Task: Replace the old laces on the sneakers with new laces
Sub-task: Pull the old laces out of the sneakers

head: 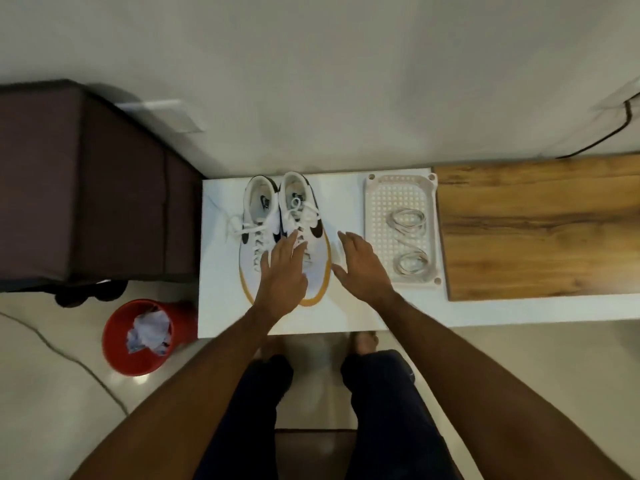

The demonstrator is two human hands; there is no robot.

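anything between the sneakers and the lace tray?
Only the right hand, open over bare white table, in the head view. The sneakers and tray stand apart.

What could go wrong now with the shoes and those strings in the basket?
The left hand reaches over both white sneakers with black swooshes, so it might nudge one off the white table; their toes sit near its front edge. The loose old white laces trail sideways and could snag. The coiled new white laces in the perforated white plastic tray may tangle together.
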